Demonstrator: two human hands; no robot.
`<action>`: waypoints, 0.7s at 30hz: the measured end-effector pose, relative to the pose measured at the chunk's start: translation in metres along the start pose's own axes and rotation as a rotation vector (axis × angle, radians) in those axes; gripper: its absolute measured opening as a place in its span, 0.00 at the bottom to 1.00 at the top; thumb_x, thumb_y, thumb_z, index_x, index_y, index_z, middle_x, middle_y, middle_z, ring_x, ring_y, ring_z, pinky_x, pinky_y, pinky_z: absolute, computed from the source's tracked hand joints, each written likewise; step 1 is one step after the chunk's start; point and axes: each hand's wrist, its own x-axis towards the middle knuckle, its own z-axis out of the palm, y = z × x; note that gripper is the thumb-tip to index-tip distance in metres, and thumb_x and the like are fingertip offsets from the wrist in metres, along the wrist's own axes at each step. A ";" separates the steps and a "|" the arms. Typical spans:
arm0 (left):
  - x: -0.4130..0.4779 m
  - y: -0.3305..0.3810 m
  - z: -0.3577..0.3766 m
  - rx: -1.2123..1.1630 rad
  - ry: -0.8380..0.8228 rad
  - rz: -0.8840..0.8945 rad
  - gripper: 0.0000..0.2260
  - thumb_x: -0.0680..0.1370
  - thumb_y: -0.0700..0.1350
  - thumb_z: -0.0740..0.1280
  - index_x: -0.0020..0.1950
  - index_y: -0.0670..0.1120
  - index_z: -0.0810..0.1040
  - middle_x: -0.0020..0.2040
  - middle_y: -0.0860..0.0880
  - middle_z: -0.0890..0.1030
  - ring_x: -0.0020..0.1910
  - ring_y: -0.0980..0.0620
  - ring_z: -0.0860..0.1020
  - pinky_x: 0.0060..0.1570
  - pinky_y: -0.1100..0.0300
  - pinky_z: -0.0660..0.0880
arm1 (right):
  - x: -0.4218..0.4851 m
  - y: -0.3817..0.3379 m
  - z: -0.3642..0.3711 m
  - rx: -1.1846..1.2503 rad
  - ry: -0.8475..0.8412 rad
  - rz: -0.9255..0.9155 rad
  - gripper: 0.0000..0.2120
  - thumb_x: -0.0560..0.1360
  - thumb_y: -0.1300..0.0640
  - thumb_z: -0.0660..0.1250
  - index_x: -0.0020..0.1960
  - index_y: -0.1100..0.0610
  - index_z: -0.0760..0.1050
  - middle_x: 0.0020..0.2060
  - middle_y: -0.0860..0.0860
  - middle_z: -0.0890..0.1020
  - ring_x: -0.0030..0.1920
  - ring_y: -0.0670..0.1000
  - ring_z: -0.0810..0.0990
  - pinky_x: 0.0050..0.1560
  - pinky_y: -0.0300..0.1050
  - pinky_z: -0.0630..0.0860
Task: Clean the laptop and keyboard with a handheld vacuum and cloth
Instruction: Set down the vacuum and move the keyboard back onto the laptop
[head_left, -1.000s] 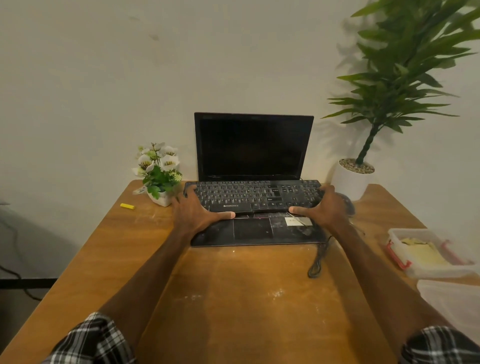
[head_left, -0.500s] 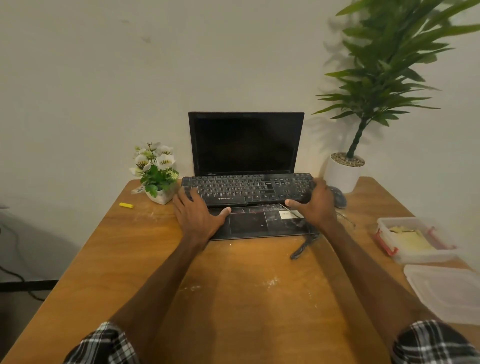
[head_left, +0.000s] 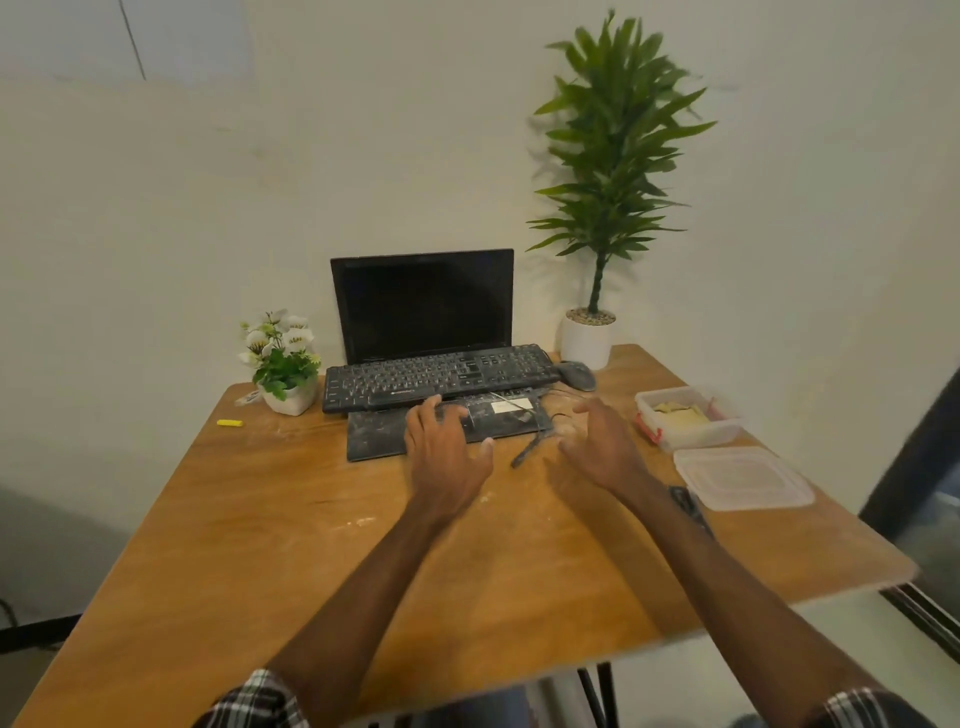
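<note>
A black laptop (head_left: 422, 304) stands open at the back of the wooden table (head_left: 291, 519), its screen dark and its palm rest dusty. A separate black keyboard (head_left: 436, 376) lies across the laptop's own keys. My left hand (head_left: 447, 447) hovers over the front of the palm rest with fingers spread, holding nothing. To its right, my right hand (head_left: 602, 441) hangs just off the laptop's corner, fingers relaxed and empty. Yellow cloths (head_left: 680, 413) lie folded in a clear box (head_left: 691, 434) at the right. No vacuum is in view.
A grey mouse (head_left: 576, 375) and a dark cable (head_left: 527, 452) lie right of the laptop. The box's lid (head_left: 743, 478) rests near the right edge. A small flower pot (head_left: 285, 364), a yellow object (head_left: 229, 423) and a tall potted plant (head_left: 597, 218) stand around the laptop.
Both hands have let go of the keyboard's ends and drawn back toward me with the fingers spread. The view has pulled back and risen. The keyboard stays on the laptop.
</note>
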 end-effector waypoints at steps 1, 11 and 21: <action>-0.009 0.009 -0.001 -0.013 -0.009 0.030 0.23 0.75 0.58 0.72 0.67 0.51 0.76 0.77 0.45 0.66 0.77 0.43 0.59 0.75 0.44 0.62 | -0.011 0.002 -0.005 -0.005 -0.002 -0.006 0.25 0.73 0.55 0.74 0.67 0.57 0.72 0.63 0.54 0.77 0.64 0.54 0.74 0.62 0.46 0.71; -0.073 0.087 0.000 -0.091 -0.132 0.246 0.14 0.76 0.55 0.72 0.58 0.51 0.80 0.69 0.48 0.73 0.70 0.47 0.66 0.68 0.50 0.65 | -0.081 0.018 -0.057 0.006 -0.003 0.029 0.11 0.71 0.58 0.76 0.52 0.53 0.79 0.55 0.50 0.81 0.57 0.51 0.78 0.53 0.42 0.72; -0.077 0.145 0.015 -0.095 -0.316 0.326 0.11 0.75 0.54 0.74 0.54 0.51 0.80 0.63 0.48 0.78 0.67 0.46 0.69 0.65 0.49 0.69 | -0.102 0.067 -0.111 -0.020 0.055 0.183 0.10 0.71 0.58 0.76 0.52 0.54 0.83 0.51 0.52 0.85 0.51 0.50 0.82 0.50 0.41 0.76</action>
